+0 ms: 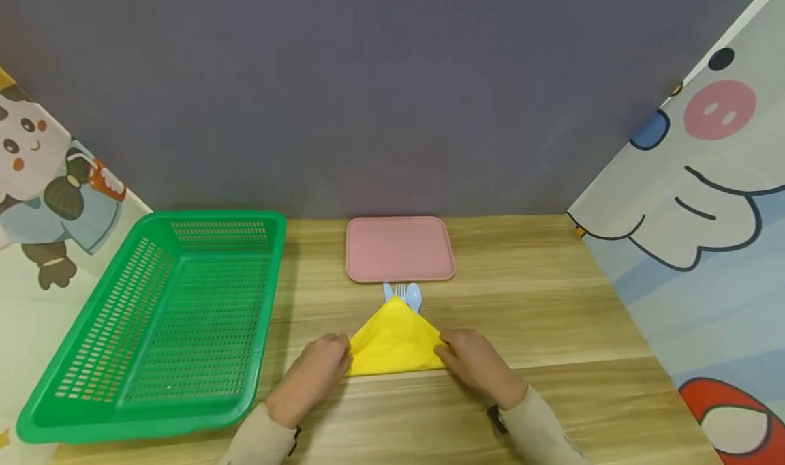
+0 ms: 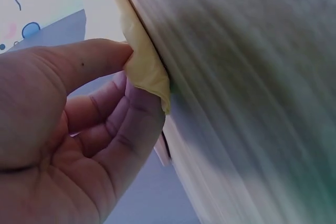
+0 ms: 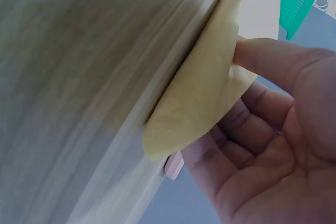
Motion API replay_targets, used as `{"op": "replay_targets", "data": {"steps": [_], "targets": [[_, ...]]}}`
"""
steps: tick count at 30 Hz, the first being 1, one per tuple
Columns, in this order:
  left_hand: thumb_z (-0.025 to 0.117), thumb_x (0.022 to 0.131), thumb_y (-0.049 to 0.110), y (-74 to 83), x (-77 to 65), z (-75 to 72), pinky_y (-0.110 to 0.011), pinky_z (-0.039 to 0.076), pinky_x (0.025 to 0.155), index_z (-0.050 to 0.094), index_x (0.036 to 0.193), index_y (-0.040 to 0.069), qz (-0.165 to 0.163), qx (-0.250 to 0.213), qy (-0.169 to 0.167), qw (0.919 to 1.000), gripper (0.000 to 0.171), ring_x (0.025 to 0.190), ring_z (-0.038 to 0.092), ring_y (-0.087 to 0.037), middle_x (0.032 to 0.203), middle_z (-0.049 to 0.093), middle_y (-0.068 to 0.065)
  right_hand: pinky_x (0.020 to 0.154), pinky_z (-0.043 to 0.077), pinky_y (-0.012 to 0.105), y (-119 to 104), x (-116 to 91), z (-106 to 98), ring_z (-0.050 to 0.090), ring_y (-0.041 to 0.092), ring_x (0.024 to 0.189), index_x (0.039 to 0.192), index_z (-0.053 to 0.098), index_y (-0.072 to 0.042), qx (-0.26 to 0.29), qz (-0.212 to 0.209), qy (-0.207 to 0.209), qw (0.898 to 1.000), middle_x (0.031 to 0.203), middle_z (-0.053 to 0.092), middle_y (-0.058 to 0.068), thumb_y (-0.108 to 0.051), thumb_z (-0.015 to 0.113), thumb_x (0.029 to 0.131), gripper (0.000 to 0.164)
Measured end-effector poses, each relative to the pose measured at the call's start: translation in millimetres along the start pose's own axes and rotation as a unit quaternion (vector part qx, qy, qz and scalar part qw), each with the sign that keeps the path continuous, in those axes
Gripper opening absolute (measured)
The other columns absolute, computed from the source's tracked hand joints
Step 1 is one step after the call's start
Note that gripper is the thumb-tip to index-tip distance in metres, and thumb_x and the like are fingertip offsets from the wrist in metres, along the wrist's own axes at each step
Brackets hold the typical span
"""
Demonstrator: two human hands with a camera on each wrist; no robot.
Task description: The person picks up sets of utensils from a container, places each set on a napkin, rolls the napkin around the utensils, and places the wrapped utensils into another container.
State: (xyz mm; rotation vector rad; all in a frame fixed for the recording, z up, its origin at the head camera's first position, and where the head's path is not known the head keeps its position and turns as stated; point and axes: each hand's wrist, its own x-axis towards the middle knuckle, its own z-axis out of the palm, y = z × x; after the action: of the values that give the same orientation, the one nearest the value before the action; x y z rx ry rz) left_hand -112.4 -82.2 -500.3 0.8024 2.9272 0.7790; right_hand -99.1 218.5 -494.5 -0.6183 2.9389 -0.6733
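A yellow napkin, folded to a triangle, lies over a light blue plastic knife, fork and spoon. Only their upper ends show past its top point; the handles are hidden beneath. My left hand pinches the napkin's left corner between thumb and fingers, as the left wrist view shows close up. At the opposite corner my right hand pinches the cloth the same way. Both corners are held close over the table.
Behind the cutlery lies a pink tray. A large green basket with slotted walls stands on the left. The wooden table meets a grey panel at the back, and printed cartoon panels flank both sides.
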Motion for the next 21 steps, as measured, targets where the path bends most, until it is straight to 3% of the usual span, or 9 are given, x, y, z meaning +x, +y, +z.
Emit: {"op": "replay_targets", "data": {"steps": [6, 9, 13, 15, 18, 21], "targets": [[0.076, 0.083, 0.002, 1.3, 0.7, 0.2, -0.035, 0.046, 0.051, 0.054, 0.074, 0.006, -0.015, 0.014, 0.002, 0.9998, 0.023, 0.058, 0.054, -0.021, 0.067, 0.048, -0.004, 0.050, 0.030, 0.022, 1, 3, 2, 0.029, 0.004, 0.057, 0.071, 0.042, -0.015, -0.014, -0.003, 0.010, 1.000, 0.063, 0.028, -0.009, -0.010, 0.074, 0.090, 0.037], [0.079, 0.080, 0.004, 5.0, 0.9, 0.6, -0.037, 0.049, 0.052, 0.055, 0.082, 0.002, -0.013, 0.049, 0.016, 0.9986, 0.024, 0.062, 0.055, -0.024, 0.072, 0.051, -0.008, 0.051, 0.033, 0.025, -2, 3, 3, 0.033, 0.007, 0.058, 0.072, 0.045, -0.014, -0.030, 0.007, 0.012, 0.999, 0.064, 0.033, -0.007, -0.011, 0.075, 0.089, 0.034], [0.079, 0.079, -0.004, 14.4, 0.8, 5.0, -0.030, 0.049, 0.048, 0.057, 0.096, -0.002, 0.032, 0.139, 0.063, 0.9878, 0.028, 0.068, 0.053, -0.025, 0.082, 0.051, -0.013, 0.061, 0.050, 0.033, -9, 1, 5, 0.053, 0.017, 0.068, 0.085, 0.059, -0.006, -0.091, 0.029, 0.032, 0.995, 0.075, 0.053, 0.001, -0.017, 0.080, 0.086, 0.024], [0.078, 0.079, -0.010, 21.3, 0.8, 6.9, -0.026, 0.050, 0.049, 0.059, 0.098, -0.004, 0.070, 0.175, 0.078, 0.9789, 0.028, 0.071, 0.052, -0.024, 0.084, 0.050, -0.015, 0.067, 0.054, 0.041, -12, 1, 6, 0.059, 0.025, 0.077, 0.095, 0.063, -0.002, -0.137, 0.025, 0.053, 0.989, 0.084, 0.060, 0.008, -0.021, 0.083, 0.083, 0.030], [0.078, 0.078, -0.011, 32.6, 1.5, 9.3, -0.024, 0.051, 0.052, 0.062, 0.097, -0.003, 0.108, 0.186, 0.066, 0.9744, 0.026, 0.073, 0.053, -0.023, 0.087, 0.052, -0.014, 0.069, 0.055, 0.044, -16, 0, 9, 0.060, 0.030, 0.081, 0.101, 0.063, 0.000, -0.192, -0.005, 0.088, 0.977, 0.091, 0.062, 0.013, -0.023, 0.087, 0.078, 0.041], [0.076, 0.081, -0.008, 41.7, 2.2, 13.3, -0.024, 0.054, 0.059, 0.065, 0.096, 0.000, 0.135, 0.176, 0.047, 0.9739, 0.020, 0.076, 0.056, -0.021, 0.090, 0.057, -0.011, 0.067, 0.055, 0.044, -19, 1, 11, 0.059, 0.030, 0.079, 0.100, 0.063, 0.000, -0.211, -0.035, 0.114, 0.970, 0.090, 0.060, 0.013, -0.021, 0.087, 0.077, 0.039]]}}
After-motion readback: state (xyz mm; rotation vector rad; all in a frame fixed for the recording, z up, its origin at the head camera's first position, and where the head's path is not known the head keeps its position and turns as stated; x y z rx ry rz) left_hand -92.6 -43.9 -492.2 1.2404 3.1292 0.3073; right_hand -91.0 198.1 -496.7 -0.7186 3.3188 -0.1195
